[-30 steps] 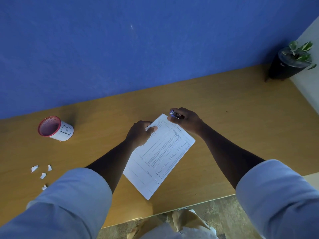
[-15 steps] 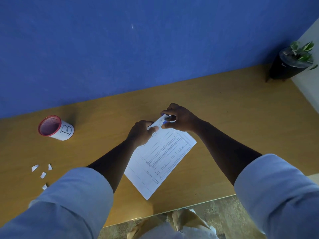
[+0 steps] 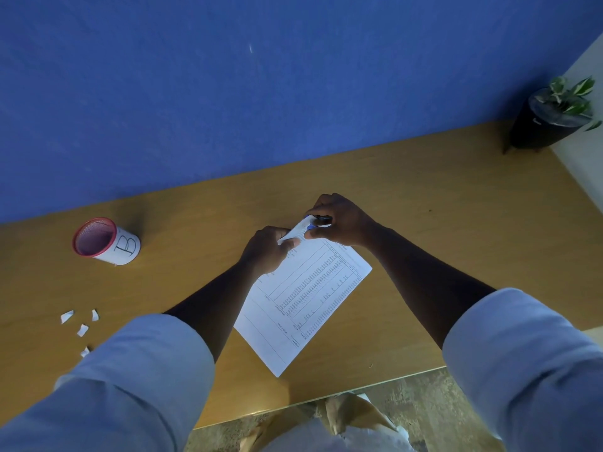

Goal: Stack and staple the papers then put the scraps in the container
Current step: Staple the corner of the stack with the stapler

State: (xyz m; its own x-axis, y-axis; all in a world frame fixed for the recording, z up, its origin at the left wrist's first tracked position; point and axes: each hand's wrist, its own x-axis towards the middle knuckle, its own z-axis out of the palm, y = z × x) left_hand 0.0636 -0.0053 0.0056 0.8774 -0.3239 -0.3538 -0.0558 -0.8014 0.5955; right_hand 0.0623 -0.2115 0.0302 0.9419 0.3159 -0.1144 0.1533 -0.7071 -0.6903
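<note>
A stack of printed white papers (image 3: 303, 305) lies diagonally on the wooden table (image 3: 456, 207) in front of me. My left hand (image 3: 267, 252) pinches the papers' far edge and holds the top corner lifted. My right hand (image 3: 342, 221) grips a small blue and black stapler (image 3: 318, 221) clamped over that raised corner. A white cup with a red rim and a "B" on it (image 3: 106, 241) stands at the left. Several white paper scraps (image 3: 80, 327) lie on the table at the near left, partly hidden by my left sleeve.
A dark pot with a green plant (image 3: 551, 119) stands in the far right corner. A blue wall (image 3: 261, 76) runs along the table's far edge. The table's near edge (image 3: 375, 384) is just below the papers.
The right hand has brought the stapler leftward onto the papers' top corner. The left hand has lifted that corner off the table. The scraps and cup have not moved.
</note>
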